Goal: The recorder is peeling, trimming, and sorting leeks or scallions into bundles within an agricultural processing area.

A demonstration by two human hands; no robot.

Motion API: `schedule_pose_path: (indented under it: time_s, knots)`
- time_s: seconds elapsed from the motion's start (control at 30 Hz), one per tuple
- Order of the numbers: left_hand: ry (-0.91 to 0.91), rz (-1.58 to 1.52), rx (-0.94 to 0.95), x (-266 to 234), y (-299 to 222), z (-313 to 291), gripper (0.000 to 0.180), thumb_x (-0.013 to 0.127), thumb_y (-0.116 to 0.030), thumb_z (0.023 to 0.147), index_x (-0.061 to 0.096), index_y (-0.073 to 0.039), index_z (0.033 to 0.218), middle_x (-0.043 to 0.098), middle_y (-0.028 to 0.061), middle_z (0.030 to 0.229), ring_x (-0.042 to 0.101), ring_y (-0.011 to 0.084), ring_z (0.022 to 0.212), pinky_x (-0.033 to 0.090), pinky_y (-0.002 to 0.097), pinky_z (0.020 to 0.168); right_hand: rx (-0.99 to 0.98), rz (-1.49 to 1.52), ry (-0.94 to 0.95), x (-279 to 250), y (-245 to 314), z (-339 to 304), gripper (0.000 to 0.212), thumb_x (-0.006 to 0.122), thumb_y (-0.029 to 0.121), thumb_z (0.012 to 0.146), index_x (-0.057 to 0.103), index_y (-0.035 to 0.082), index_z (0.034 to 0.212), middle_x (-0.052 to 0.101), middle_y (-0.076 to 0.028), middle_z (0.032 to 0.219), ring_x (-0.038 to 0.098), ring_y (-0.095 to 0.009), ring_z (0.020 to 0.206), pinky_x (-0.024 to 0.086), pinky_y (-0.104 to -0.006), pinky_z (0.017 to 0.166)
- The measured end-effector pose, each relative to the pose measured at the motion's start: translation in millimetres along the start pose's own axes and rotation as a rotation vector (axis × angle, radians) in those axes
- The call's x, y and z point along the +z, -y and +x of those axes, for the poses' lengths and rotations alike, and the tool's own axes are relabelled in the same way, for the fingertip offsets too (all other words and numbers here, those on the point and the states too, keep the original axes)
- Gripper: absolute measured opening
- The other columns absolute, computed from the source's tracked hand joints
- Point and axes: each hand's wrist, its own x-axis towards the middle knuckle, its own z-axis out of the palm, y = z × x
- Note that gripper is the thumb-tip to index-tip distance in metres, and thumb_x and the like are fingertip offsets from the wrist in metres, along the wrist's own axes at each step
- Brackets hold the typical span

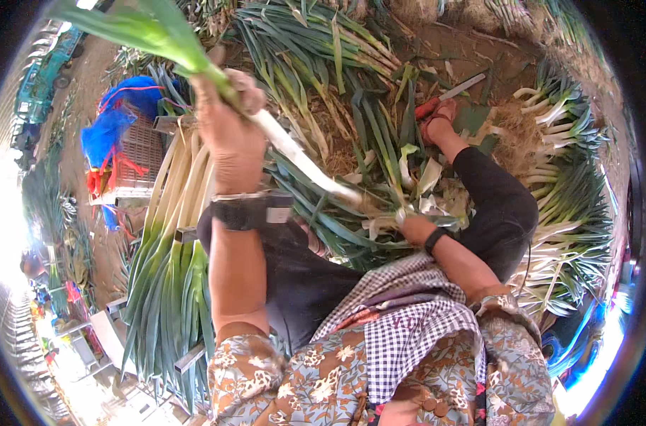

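Note:
My left hand (230, 128) is raised and wrapped round a leek (294, 149), gripping it where the white stem turns green. Its leaves point to the upper left, while the root end slants down toward the right. Close to that root end is my right hand (416, 228), low over pale peelings (431, 176) and green leaves. Its fingers look curled at a whitish strip, but blur and overlap hide what they hold. Beneath the leek lies a heap of untrimmed leeks (323, 206) between my legs.
Stripped leeks (184, 263) rest in a metal rack at left, beside a crate (134, 153) with blue netting. More leeks (564, 192) are piled along the right. A red-handled knife (462, 86) lies by my foot (440, 122). Further leeks (316, 46) cover the ground ahead.

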Motion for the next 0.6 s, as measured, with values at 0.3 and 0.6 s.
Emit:
schedule_pose_path:
  time_s: [0.3, 0.6]
  knots:
    - [-0.065, 0.069, -0.054, -29, -8, 7, 0.058, 0.036, -0.052, 0.097, 0.049, -0.002, 0.121, 0.037, 0.0004, 0.064, 0.036, 0.0136, 0.064, 0.032, 0.0262, 0.059, -0.288, 0.4, -0.227, -226, 135, 11, 0.018, 0.052, 0.013, 0.089, 0.061, 0.001, 0.099, 0.064, -0.018, 0.081, 0.064, -0.03, 0.07, 0.05, -0.0377, 0.061]
    - [-0.314, 0.113, -0.038, 10, 28, -6, 0.057, 0.051, -0.062, 0.086, 0.057, -0.006, 0.097, 0.036, -0.0005, 0.056, 0.033, 0.0109, 0.047, 0.028, 0.025, 0.043, -0.055, 1.143, -0.631, -213, 233, 77, 0.035, 0.049, 0.031, 0.097, 0.055, -0.003, 0.102, 0.063, -0.011, 0.077, 0.059, -0.021, 0.07, 0.047, -0.0331, 0.065]
